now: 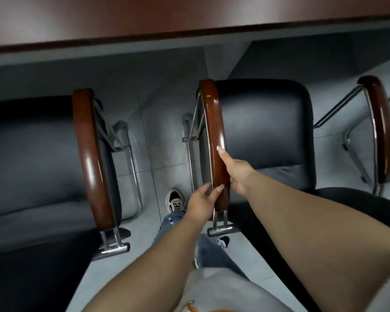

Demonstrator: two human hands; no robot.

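A black padded chair (263, 122) stands in front of me, with a glossy brown wooden armrest (213, 122) on its left side. My left hand (202, 202) grips the near end of that armrest from the left, thumb on top and fingers curled under. My right hand (235, 171) holds the same armrest from the right, its thumb lying straight along the top and the fingers wrapped round the inner edge.
A second black chair (32, 154) with a brown armrest (90, 158) stands to the left. The right chair's far armrest (379, 129) is at the right. A dark red-brown table edge (189, 21) runs across the top. My legs and shoes stand on grey floor tiles (160, 140) between the chairs.
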